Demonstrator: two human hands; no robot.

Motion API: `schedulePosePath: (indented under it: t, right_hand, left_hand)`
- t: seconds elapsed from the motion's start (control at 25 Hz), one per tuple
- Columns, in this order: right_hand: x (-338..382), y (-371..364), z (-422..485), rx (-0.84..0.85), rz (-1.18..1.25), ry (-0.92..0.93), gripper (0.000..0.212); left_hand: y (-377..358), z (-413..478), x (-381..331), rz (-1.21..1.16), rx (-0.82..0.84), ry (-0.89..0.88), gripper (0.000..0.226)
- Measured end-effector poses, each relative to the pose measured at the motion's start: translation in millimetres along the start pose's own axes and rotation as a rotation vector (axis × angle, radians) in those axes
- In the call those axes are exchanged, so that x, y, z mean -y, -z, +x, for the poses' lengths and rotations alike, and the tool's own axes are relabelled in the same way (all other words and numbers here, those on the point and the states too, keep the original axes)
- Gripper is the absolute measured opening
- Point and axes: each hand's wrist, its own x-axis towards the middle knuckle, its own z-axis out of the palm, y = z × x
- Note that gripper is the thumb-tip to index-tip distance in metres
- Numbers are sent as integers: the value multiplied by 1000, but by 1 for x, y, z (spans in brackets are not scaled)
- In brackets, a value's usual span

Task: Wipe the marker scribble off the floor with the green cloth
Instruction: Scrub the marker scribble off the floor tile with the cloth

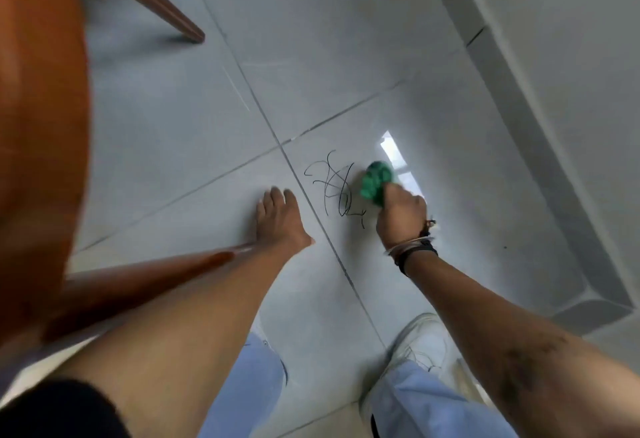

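Note:
A black marker scribble (334,188) loops across a grey floor tile just right of a grout line. My right hand (401,216) is shut on a bunched green cloth (375,183), which presses on the floor at the scribble's right edge. Bracelets circle that wrist. To the left of the grout line my left hand (278,219) lies flat on the neighbouring tile, fingers spread and holding nothing.
A wooden chair (41,147) fills the left side, with one leg (162,5) angled to the floor at the top and another (173,264) behind my left forearm. A grey skirting and wall (540,133) run along the right. My white shoe (420,340) and light blue trousers are below.

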Motion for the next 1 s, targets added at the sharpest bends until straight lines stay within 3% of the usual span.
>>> schedulePosePath:
  t: [0.08,0.12,0.28,0.48,0.6,0.64,0.68,0.76,0.8,0.84,1.0]
  right_hand:
    - [-6,-53,-17,214,-162,259,41]
    - [-12,-70,-29,210,-158,321,47]
    - [-33,-96,-32,11,-79,197,84]
    - [-25,-106,-20,176,-274,393,92]
    - [-59,-98,-28,257,-376,752,92]
    - [-69,-92,-15,207,-387,776,90]
    - [-70,-85,3,125,-375,682,89]
    - [-53,-72,56,-34,-312,269,93]
    - [-40,-67,72,-33,-246,118,96]
    - [-29,-68,75,8,-211,113,99]
    - [-58,-86,-9,305,-412,825,90]
  left_hand:
    - [-22,38,-2,138,-5,-30,132]
    - [-29,50,-3,181,1,-28,138]
    - [-59,72,-5,264,-5,5,159]
    - [-68,75,4,276,-68,-18,167]
    - [-70,77,5,281,-69,-30,167]
    - [-72,78,5,287,-77,-27,167]
    - [-75,78,7,291,-79,-24,168]
    - [-77,79,11,293,-94,-27,169]
    - [-76,79,11,299,-108,-34,168]
    - [-75,79,12,303,-112,-39,167]
    - [-71,77,11,320,-86,-40,164]
